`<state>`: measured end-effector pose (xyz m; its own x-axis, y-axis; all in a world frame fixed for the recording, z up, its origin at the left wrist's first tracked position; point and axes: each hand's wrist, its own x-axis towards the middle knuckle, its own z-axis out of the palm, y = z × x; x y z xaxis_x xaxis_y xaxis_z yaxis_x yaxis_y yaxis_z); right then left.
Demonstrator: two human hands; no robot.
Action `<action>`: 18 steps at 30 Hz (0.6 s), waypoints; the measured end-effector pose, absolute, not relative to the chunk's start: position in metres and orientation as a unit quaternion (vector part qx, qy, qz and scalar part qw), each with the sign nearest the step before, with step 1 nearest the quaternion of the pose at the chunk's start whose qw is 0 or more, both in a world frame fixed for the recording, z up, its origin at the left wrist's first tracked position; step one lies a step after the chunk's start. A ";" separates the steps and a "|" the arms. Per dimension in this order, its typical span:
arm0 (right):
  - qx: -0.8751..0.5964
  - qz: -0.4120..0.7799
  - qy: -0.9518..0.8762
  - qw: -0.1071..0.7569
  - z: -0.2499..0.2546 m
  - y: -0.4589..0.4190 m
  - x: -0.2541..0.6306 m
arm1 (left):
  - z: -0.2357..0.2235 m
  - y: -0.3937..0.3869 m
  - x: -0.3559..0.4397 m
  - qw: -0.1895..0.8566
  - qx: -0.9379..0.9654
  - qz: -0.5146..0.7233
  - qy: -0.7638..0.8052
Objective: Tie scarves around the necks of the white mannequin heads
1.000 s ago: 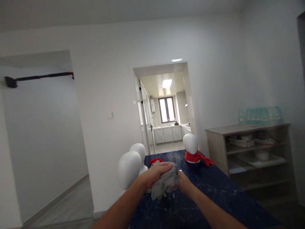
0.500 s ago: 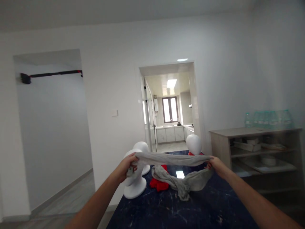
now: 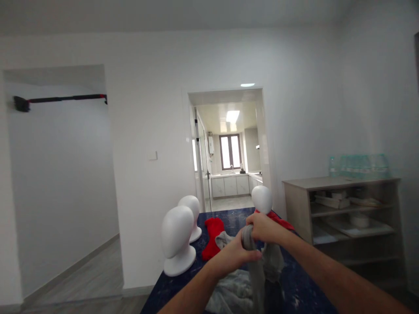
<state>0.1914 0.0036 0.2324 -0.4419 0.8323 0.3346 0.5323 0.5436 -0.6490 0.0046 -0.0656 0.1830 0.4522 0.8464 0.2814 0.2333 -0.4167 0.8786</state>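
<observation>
A grey scarf (image 3: pixel 257 277) is gathered between my two hands above the dark blue table (image 3: pixel 299 290); its loose folds hang down and lie on the tabletop. My left hand (image 3: pixel 234 253) is closed around a bunched part of it. Close against it, my right hand (image 3: pixel 263 227) grips the scarf just above and to the right. To the left, a red cloth (image 3: pixel 213 237) lies on the table, partly behind the grey fabric. Two white mannequin heads, a nearer one (image 3: pixel 178 240) and a farther one (image 3: pixel 191 213), stand upright at the left edge.
A third white mannequin head (image 3: pixel 262 199) stands at the far right, with red fabric (image 3: pixel 281 220) around its base. Right of the table is a wooden shelf unit (image 3: pixel 296 209) bearing plastic bottles (image 3: pixel 363 166). A doorway behind opens onto a kitchen (image 3: pixel 231 185).
My hands, earlier wide apart with the scarf stretched between them, have come together at the right of centre. The scarf now hangs bunched and folded down toward me.
</observation>
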 end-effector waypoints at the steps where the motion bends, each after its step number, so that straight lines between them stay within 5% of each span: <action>1: -0.409 0.220 -0.826 0.319 0.235 0.001 0.186 | 0.188 -0.059 0.016 0.416 0.738 0.393 0.358; 10: -0.413 0.312 -0.830 0.208 0.246 0.028 0.282 | 0.239 -0.036 -0.058 0.330 0.721 0.371 0.483; 18: -0.314 0.408 -0.768 0.380 0.307 0.013 0.307 | 0.260 -0.035 -0.083 0.314 0.757 0.331 0.467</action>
